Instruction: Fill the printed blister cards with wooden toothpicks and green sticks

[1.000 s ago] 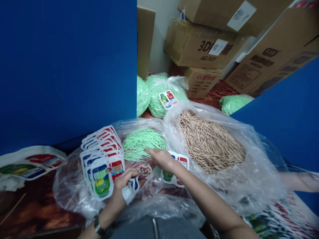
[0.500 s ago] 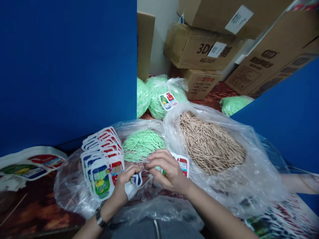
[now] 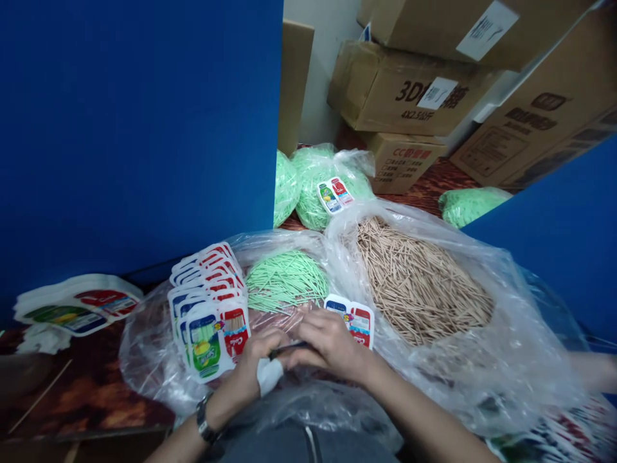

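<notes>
My left hand (image 3: 263,360) and my right hand (image 3: 328,341) meet low in the middle, fingers closed on a thin printed card, mostly hidden, seen nearly edge-on. A white piece (image 3: 270,376) shows below my left fingers; I cannot tell what it is. Left of my hands lies an overlapping stack of green and red bottle-printed cards (image 3: 205,344). Another such card (image 3: 360,325) is just beyond my right hand. Past my fingers a heap of light green sticks (image 3: 286,280) rests on clear plastic. To the right, an open plastic bag (image 3: 525,308) holds brown sticks (image 3: 424,283).
Blue panels (image 3: 139,128) stand at left and right. Tied bags of green sticks (image 3: 313,199) and cardboard boxes (image 3: 371,83) are behind. More cards (image 3: 87,305) lie far left. Another person's blurred arm (image 3: 595,372) reaches in at the right edge.
My hands have drawn closer together and slightly lower; the printed card between them has turned and shows less. The whole view has shifted slightly, so things sit further right.
</notes>
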A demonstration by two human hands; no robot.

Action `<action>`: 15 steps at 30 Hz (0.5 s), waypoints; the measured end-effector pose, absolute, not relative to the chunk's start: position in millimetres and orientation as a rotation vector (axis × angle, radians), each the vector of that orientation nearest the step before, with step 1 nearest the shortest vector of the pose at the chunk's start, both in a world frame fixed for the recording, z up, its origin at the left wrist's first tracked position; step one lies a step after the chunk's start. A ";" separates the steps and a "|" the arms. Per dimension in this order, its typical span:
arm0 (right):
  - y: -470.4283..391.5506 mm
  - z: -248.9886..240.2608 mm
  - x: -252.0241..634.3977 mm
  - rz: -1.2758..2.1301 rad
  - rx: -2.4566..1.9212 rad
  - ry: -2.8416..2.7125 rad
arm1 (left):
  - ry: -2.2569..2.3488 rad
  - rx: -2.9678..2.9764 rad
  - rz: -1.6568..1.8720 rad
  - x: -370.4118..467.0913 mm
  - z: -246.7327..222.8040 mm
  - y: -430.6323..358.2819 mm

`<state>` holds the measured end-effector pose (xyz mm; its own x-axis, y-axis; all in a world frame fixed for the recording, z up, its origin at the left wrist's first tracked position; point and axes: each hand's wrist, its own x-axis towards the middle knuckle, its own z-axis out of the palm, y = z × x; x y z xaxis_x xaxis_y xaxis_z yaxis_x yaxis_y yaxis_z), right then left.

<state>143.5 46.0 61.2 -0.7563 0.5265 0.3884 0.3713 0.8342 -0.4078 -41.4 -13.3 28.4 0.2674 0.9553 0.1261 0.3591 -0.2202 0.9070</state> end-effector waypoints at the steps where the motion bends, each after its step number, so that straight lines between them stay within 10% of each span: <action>1: 44.0 59.5 138.6 0.374 -0.645 -2.517 | 1.188 1.769 0.903 -41.2 29.3 -14.0; 10: 94.6 55.4 130.2 1.166 -0.660 -2.424 | 1.307 1.644 0.863 -59.2 29.3 -29.3; 15: 109.0 11.8 83.7 0.565 -1.185 -2.863 | 1.192 1.557 0.836 -53.3 40.1 -33.4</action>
<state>83.7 109.0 11.8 -0.7168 0.6825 -0.1427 0.6856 0.6524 -0.3230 -53.3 -33.4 40.1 0.2856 0.9577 -0.0342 0.2935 -0.0534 0.9545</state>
